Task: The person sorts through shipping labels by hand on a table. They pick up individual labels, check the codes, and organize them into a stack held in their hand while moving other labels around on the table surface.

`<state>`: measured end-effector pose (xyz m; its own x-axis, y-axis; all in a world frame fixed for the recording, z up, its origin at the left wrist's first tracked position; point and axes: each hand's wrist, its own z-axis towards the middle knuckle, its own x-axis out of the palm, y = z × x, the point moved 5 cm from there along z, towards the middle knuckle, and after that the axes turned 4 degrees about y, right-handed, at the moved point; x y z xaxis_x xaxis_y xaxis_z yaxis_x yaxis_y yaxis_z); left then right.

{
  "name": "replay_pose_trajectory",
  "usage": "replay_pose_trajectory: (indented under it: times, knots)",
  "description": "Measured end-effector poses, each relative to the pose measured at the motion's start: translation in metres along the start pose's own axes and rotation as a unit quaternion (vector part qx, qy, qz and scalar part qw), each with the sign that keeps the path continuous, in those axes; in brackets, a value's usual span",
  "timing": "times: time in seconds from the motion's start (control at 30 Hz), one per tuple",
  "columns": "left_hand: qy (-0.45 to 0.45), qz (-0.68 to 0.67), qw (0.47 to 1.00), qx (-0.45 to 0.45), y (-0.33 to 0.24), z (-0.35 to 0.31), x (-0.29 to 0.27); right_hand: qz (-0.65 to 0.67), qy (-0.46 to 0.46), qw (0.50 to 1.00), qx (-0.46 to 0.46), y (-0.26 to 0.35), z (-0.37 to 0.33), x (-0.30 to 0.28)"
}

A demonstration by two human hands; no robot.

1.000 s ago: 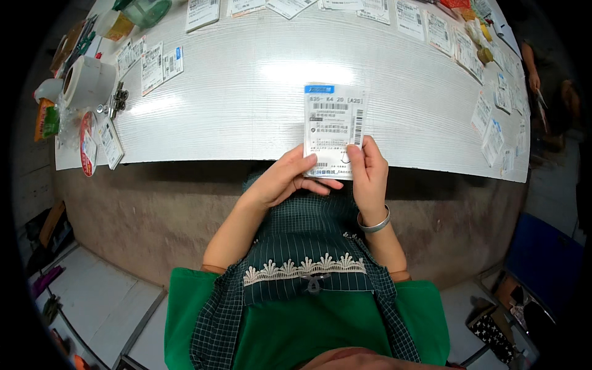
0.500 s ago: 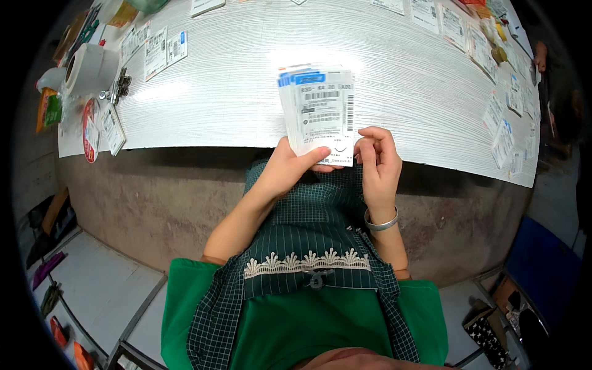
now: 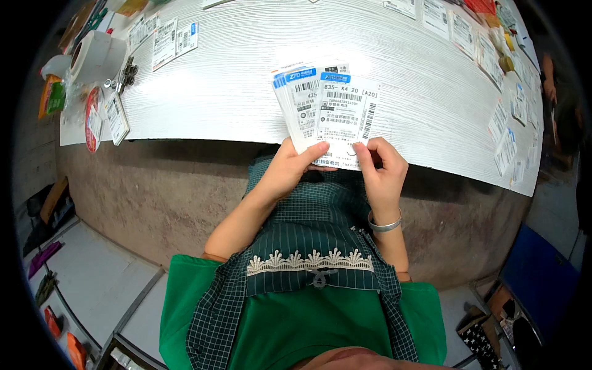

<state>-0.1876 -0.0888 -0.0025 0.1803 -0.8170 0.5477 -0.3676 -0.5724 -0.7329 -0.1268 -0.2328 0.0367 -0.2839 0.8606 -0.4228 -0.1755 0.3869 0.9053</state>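
Over the table's front edge my left hand grips a fanned stack of shipping labels, white slips with blue bands and barcodes. Its thumb presses on the lower part of the stack. One top shipping label is slid out to the right of the others. My right hand pinches that label by its lower right corner between thumb and fingers. The label's lower left part still lies by my left thumb, overlapping the stack. Fingers under the stack are mostly hidden.
The white wood-grain table curves before me. On its left stand a white tape-like roll, metal clips, a red oval card and label piles. More label piles line the right side. Beyond, another person's hand shows.
My right hand has closed on the top label and drawn it rightward off the stack, fanning it out. My left hand keeps its hold. The view has shifted slightly.
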Motion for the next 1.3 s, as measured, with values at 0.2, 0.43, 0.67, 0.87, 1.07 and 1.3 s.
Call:
replay_pose_trajectory:
  times: [0.2,0.43,0.67,0.87,1.07,1.3]
  knots:
    - [0.02,-0.037,0.999,-0.005,-0.007,0.001,0.005,-0.069,-0.122,0.988,0.059,-0.039,0.011,-0.056]
    - [-0.002,0.033,0.999,0.014,-0.011,0.005,0.006,-0.253,-0.116,0.96,0.026,-0.043,0.016,-0.058]
    - [-0.018,0.083,0.996,0.037,-0.008,0.008,0.004,0.023,0.033,0.999,0.005,0.002,0.008,0.001]
    - [-0.038,0.0,0.998,0.042,-0.015,0.003,0.002,0.051,0.017,0.999,-0.004,0.002,0.006,0.003]
    - [-0.055,0.06,0.995,0.053,-0.014,0.001,-0.006,0.119,0.026,0.992,0.042,0.004,0.008,0.012]
    - [-0.091,0.069,0.992,0.062,-0.016,0.001,-0.01,0.091,0.021,0.994,0.056,0.012,0.01,0.017]
